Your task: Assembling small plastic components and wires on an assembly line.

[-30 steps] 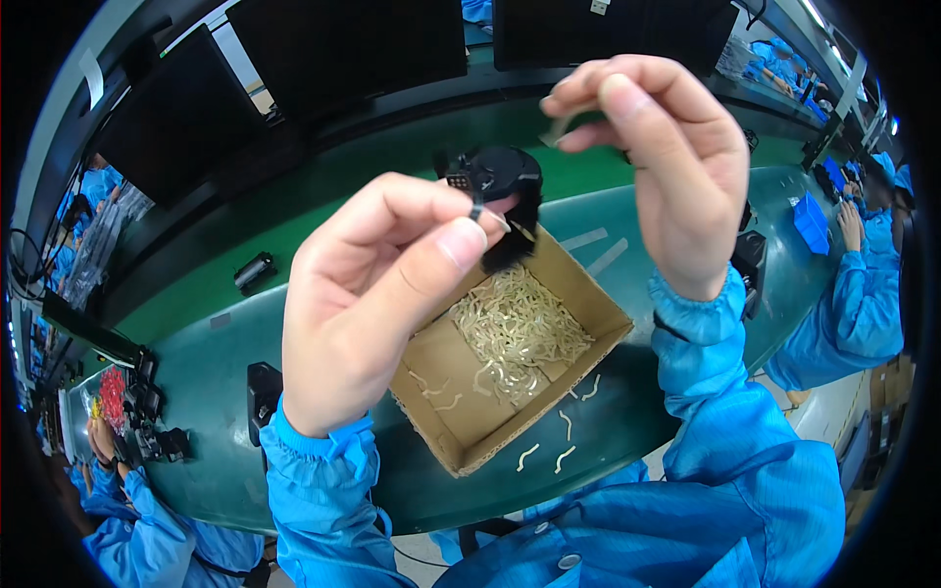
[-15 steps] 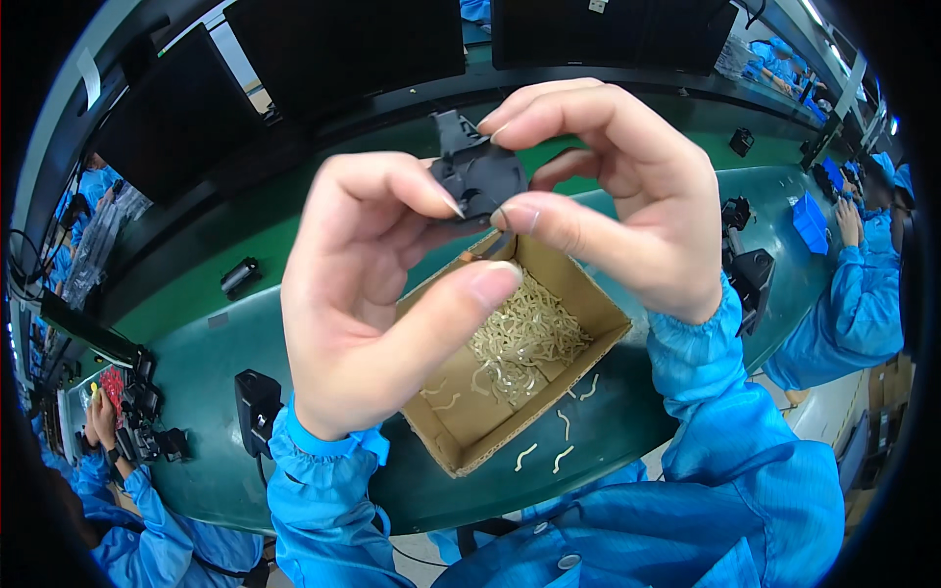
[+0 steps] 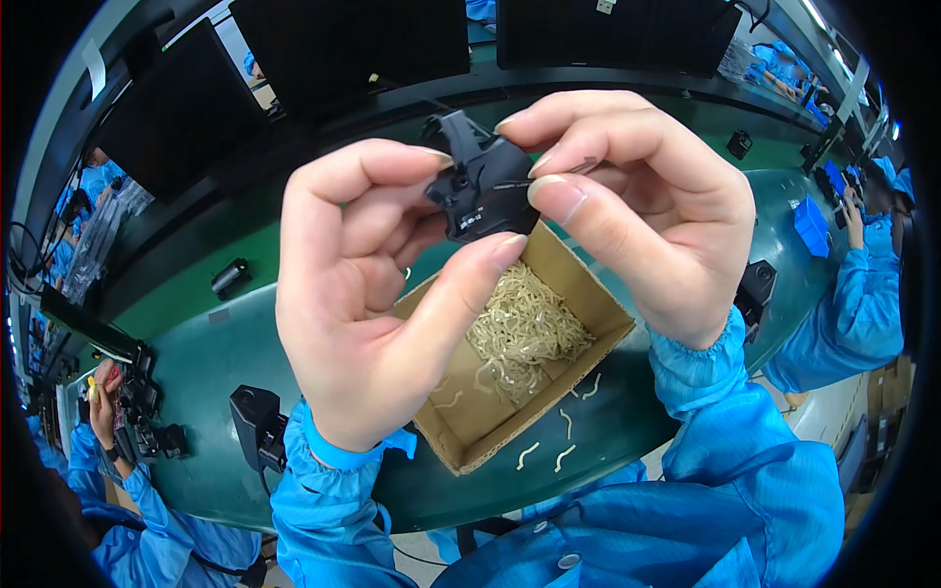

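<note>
Above an open cardboard box (image 3: 456,456), I hold a black plastic part (image 3: 495,196) with a rounded body and a bracket-like arm at its top. My left hand (image 3: 358,284) grips its left side, thumb at the lower edge and index finger at the upper left. At the right side, my right hand (image 3: 647,201) closes on the part with thumb and fingers. A thin dark strip (image 3: 586,165) shows between the right fingers; where it joins the part is hidden. Inside the box lies a heap of pale wavy strips (image 3: 529,333).
Several loose wavy strips (image 3: 566,458) lie on the green table (image 3: 323,343) near the box. Black devices stand left (image 3: 257,421) and right (image 3: 757,291). A black cylinder (image 3: 230,277) lies farther back. Co-workers in blue (image 3: 843,304) sit at both sides; dark monitors (image 3: 343,59) line the back.
The black part has been turned, so a different face with small pale markings shows. My right hand has shifted slightly right, and the thin dark strip now shows between its fingers.
</note>
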Demonstrator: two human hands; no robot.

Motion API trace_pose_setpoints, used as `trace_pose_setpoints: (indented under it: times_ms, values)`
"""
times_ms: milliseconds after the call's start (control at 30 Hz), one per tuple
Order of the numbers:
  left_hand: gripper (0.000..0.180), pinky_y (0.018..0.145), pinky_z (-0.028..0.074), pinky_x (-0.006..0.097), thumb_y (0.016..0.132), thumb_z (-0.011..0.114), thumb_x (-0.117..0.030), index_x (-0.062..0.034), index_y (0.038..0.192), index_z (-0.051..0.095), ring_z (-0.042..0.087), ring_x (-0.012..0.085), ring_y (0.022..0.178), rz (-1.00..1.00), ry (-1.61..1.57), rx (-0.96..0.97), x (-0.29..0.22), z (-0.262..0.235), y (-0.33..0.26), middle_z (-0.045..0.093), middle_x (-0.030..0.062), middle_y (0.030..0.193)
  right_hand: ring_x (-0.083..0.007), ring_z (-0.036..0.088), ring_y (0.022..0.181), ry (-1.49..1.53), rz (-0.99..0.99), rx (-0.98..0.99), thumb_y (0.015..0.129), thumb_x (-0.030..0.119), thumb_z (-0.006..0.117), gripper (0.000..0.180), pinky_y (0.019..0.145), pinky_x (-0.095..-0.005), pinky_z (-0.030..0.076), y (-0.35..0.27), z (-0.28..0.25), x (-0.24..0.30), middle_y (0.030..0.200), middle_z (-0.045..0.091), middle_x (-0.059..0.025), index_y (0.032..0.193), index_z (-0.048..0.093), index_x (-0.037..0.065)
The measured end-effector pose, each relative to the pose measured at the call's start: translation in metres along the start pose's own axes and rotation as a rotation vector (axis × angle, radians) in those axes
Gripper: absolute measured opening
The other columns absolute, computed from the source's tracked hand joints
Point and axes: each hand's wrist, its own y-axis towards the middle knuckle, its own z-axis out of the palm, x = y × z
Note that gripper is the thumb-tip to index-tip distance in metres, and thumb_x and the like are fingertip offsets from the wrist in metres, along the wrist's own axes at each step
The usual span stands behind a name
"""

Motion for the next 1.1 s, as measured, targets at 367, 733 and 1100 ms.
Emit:
trace_pose_setpoints:
  times_ms: [367, 733, 1100]
  values:
    - [0.043, 0.085, 0.049, 0.025, 0.076, 0.062, 0.012, 0.0044, 0.114, 0.041, 0.059, 0.0189, 0.098, -0.014, 0.063, 0.014, -0.006, 0.005, -0.005, 0.059, 0.0187, 0.105, -0.0126, 0.060, 0.080, -0.318, -0.169, -0.109, 0.076, -0.008, 0.063, 0.013, 0.070, -0.0227, 0.049, -0.004, 0.010, -0.002, 0.095, 0.062, -0.0136, 0.088, 0.059, -0.004]
    - [0.039, 0.086, 0.044, 0.028, 0.079, 0.056, 0.004, 0.0006, 0.115, 0.042, 0.057, 0.0173, 0.098, -0.022, 0.051, -0.082, -0.009, 0.004, -0.007, 0.056, 0.0178, 0.108, -0.0130, 0.060, 0.087, -0.339, 0.054, -0.001, 0.078, 0.004, 0.067, 0.020, 0.074, -0.0240, 0.048, -0.003, 0.006, -0.001, 0.100, 0.060, -0.0117, 0.093, 0.055, -0.002]
    - [0.037, 0.091, 0.043, 0.032, 0.086, 0.046, -0.014, 0.0059, 0.117, 0.043, 0.055, 0.0200, 0.100, -0.248, -0.210, -0.181, -0.025, 0.010, -0.009, 0.054, 0.0160, 0.108, -0.0204, 0.052, 0.110, -0.108, 0.004, 0.104, 0.065, 0.012, 0.082, 0.067, 0.087, -0.0290, 0.046, -0.007, 0.016, -0.002, 0.132, 0.035, -0.0184, 0.116, 0.039, 0.004]
